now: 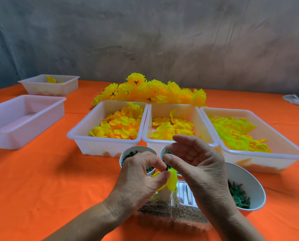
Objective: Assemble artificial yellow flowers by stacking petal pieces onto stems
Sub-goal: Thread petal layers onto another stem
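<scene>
While the three white bins of loose petals (116, 126) sat in a row just beyond reach of a short stretch, both hands met low over the orange table (40, 180), right above a clear plastic box (173, 213). The left hand (136, 176) had thumb and forefinger pinched on a small dark green piece, with a yellow petal piece (173, 180) hanging just beneath. Probably that was the stem end being held steady for threading. The right hand (197, 162) was half open, fingers loosely curved, thumb tip against that same green piece; whether it truly gripped anything, I could not tell. Cups of green parts (239, 195) stood close on either side, handy for quick picking. Finished flowers (152, 91) lay heaped behind the bins, out of the way.
</scene>
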A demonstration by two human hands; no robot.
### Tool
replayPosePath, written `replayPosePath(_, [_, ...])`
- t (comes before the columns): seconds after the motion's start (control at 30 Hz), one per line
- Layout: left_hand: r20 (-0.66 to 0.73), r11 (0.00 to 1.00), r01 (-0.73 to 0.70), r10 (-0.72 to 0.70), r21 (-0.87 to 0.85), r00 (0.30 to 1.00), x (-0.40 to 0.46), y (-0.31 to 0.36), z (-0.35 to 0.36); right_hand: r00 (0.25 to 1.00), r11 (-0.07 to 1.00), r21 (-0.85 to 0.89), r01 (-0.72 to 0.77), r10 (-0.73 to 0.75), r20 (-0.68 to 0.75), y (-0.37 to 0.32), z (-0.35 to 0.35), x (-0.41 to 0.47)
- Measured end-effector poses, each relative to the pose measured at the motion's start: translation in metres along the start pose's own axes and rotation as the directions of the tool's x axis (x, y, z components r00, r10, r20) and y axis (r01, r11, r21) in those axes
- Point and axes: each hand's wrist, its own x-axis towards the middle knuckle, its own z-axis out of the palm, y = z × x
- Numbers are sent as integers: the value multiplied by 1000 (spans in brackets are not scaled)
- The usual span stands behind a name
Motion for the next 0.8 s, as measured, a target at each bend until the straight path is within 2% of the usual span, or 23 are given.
replayPosePath(0.63, [11,1000,16,-16,-10,1000,0,-2,1,1000,993,-120,23,-24,-2,6,-5,-4])
replayPosePath(0.8, [22,991,78,-76,-107,997,-2,3,-1,999,991,-127,-33,35,19,6,-8,-10])
